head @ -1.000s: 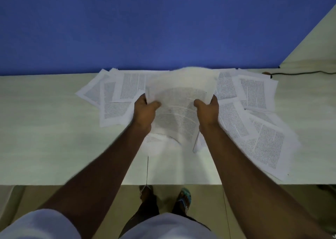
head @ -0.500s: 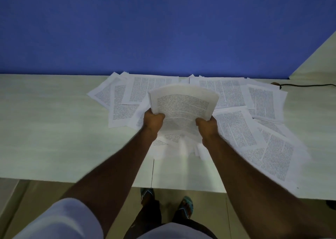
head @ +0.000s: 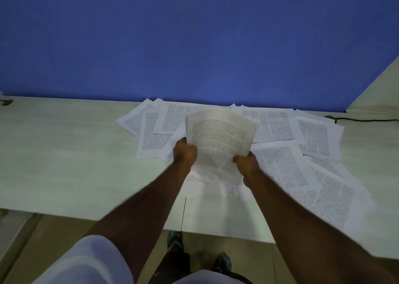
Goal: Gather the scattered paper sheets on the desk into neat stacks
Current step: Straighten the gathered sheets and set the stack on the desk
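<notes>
A bundle of printed paper sheets [head: 220, 137] stands tilted above the pale desk [head: 64, 154], its top curling away from me. My left hand [head: 184, 153] grips its lower left edge and my right hand [head: 246, 161] grips its lower right edge. The bundle's bottom edge meets loose sheets lying under it [head: 207, 180]. Several more printed sheets lie scattered flat: a group to the left [head: 151, 130], a group behind and right [head: 302, 132], and a long spread toward the desk's near right corner [head: 323, 193].
A blue wall [head: 194, 46] closes the desk's far side. A black cable [head: 367, 119] runs along the far right of the desk. A small dark object [head: 5, 102] sits at the far left edge. My feet [head: 174, 242] show below the desk's near edge.
Both hands have dropped lower on the bundle, from its sides to its bottom corners. The bundle now stands more upright with its lower edge near the desk.
</notes>
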